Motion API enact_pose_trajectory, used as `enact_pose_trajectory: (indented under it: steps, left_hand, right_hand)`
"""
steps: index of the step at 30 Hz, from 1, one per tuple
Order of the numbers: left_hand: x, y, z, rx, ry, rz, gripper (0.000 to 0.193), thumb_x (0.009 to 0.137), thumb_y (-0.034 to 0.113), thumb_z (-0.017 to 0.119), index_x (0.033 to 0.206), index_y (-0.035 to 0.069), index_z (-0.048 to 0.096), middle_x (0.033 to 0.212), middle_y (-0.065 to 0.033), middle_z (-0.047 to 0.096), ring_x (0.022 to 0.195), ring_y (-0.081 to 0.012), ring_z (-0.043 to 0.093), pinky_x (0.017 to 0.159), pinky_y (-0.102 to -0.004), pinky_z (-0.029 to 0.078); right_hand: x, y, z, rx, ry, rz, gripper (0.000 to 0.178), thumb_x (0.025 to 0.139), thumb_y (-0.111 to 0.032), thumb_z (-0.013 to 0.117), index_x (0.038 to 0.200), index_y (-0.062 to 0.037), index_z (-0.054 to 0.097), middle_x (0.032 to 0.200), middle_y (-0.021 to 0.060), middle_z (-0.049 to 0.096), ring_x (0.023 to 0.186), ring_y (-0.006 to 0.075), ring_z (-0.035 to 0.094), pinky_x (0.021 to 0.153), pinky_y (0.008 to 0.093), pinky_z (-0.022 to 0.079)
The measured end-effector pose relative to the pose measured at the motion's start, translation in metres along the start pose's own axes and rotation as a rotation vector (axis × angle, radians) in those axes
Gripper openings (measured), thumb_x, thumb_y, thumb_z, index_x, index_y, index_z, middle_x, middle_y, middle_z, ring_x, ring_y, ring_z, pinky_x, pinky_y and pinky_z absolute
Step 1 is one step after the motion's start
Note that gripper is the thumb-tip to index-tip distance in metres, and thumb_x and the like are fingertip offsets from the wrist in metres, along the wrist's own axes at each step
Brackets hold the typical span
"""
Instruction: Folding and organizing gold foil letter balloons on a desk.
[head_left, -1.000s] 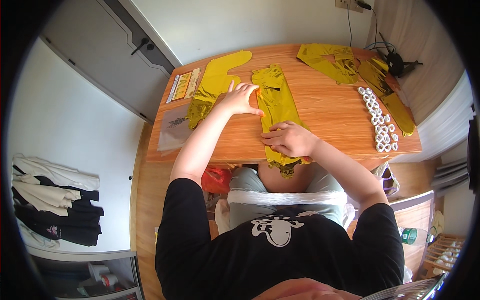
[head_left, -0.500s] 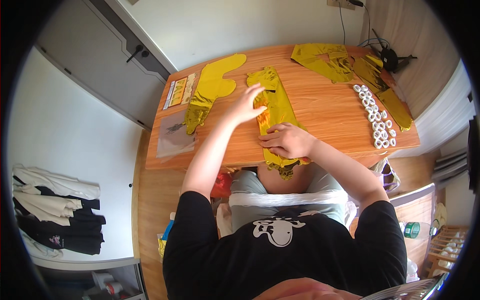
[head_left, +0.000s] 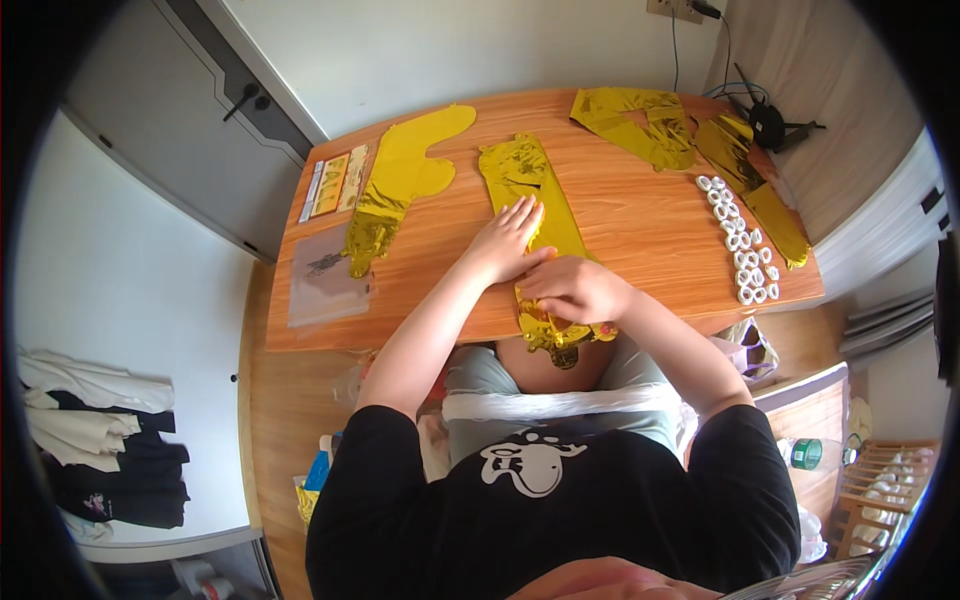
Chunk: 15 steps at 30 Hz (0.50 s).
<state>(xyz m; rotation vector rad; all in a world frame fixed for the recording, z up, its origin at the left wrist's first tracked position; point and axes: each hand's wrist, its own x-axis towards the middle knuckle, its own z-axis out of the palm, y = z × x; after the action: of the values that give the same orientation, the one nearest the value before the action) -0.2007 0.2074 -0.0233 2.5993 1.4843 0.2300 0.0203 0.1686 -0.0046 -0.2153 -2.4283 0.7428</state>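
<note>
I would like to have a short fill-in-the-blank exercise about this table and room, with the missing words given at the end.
1. The left hand and the ____ hand are both at one gold foil piece.
2. The small rings on the right side of the table are coloured ____.
3. The handle of the grey door is coloured ____.
4. The label on the bottle is coloured ____.

Missing words: right; white; black; green.

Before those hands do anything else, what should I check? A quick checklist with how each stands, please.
1. Left hand over the middle gold foil piece: ok.
2. Right hand at the foil's near part: ok.
3. Foil wholly on the table: not ok, its near end overhangs the edge.
4. Far end smooth: not ok, crinkled.
5. Foil flat beneath the hands: cannot tell, hidden.
6. White rings away from both hands: ok.
</note>
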Motion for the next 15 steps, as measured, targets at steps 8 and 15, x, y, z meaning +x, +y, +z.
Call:
enact_pose_trajectory:
  steps: [8,15]
  left_hand:
    - [0.003,-0.004,-0.001,0.034,0.021,0.019,0.100,0.097,0.070,0.049,0.159,-0.005,0.025,0.167,-0.0257,0.024,0.156,-0.0362,0.022,0.128,-0.0456,0.021]
    - [0.003,-0.003,0.003,-0.014,0.022,0.030,0.100,0.098,0.069,0.048,0.160,-0.005,0.022,0.167,-0.0281,0.021,0.156,-0.0375,0.021,0.128,-0.0461,0.020]
  right_hand:
    - [0.002,0.001,-0.029,-0.379,0.353,0.360,0.023,0.092,-0.016,0.068,0.112,-0.0044,0.072,0.113,0.0145,0.071,0.113,0.0360,0.062,0.098,0.0459,0.049]
    - [-0.001,0.009,-0.015,-0.558,0.208,0.581,0.039,0.097,-0.027,0.063,0.131,-0.0079,0.065,0.132,0.0144,0.065,0.134,0.0334,0.051,0.113,0.0492,0.037]
